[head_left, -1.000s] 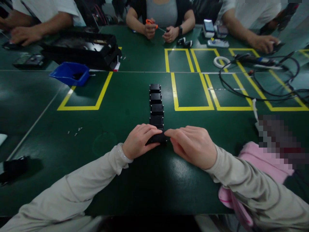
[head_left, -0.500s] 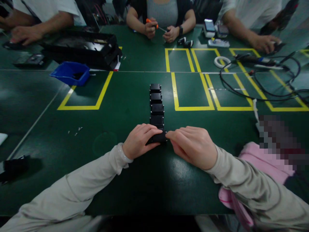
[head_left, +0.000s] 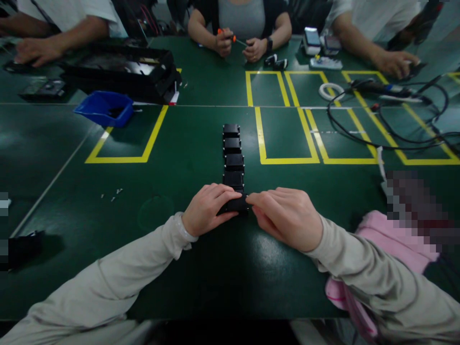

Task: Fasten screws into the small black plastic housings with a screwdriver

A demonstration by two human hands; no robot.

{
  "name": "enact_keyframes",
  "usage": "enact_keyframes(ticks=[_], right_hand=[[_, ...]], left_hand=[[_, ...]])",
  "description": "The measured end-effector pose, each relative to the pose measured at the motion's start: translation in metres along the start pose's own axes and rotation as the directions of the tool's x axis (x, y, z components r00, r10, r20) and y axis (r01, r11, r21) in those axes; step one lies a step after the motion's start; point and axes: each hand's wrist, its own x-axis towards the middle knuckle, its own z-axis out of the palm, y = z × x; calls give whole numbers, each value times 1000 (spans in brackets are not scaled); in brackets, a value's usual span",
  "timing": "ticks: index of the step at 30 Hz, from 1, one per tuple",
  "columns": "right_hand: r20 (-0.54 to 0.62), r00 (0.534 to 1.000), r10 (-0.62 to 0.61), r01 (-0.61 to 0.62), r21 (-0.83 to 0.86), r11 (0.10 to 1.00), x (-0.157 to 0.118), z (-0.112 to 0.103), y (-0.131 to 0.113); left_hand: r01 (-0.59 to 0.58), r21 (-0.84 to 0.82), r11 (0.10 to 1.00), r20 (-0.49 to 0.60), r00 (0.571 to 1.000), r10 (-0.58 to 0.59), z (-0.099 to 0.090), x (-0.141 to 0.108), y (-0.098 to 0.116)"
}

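Block (head_left: 235, 204), black, lies on the desk (head_left: 201, 273), nearer the near edge than the far edge, directly between the left hand (head_left: 208, 208) and the right hand (head_left: 287, 218). The left hand is closed over its left portion, fingers across the top and thumb along the side facing the near edge. The right hand meets its right end, index finger bent and fingertip at the corner; whether anything is pinched there cannot be told. A small bright screw end (head_left: 247, 209) shows beside that fingertip.

Four similar black blocks (head_left: 234, 178) stand in a single line from the held one toward the far edge, well clear of the right hand, with bright screw ends along their sides. Contact between the held block and the nearest of these is hidden by fingers.

Loose screws (head_left: 117, 194) lie toward the left side of the desk, well apart from the left hand. Farther toward the far edge on that side: a blue bin (head_left: 104, 115) beside black trays (head_left: 143, 88). Toward the right side: pink cloth (head_left: 395, 239) beside the right sleeve (head_left: 373, 268), and black cable (head_left: 345, 139) across yellow tape outlines (head_left: 287, 161). At the far edge, a person (head_left: 240, 19) holds an orange-handled screwdriver (head_left: 226, 34).
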Motion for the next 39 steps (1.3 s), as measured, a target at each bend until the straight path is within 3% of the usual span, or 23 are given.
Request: enact_keyframes(ticks=[19,39], right_hand=[[26,999,-41,42,0,999,-1,-1,1],[-17,1000,-9,9,-14,1000,0,1,1]], left_hand=[[-8,2,1000,-6,1000,8,1,0,0],[-17,13,1000,-15,1000,18,1,0,-1]])
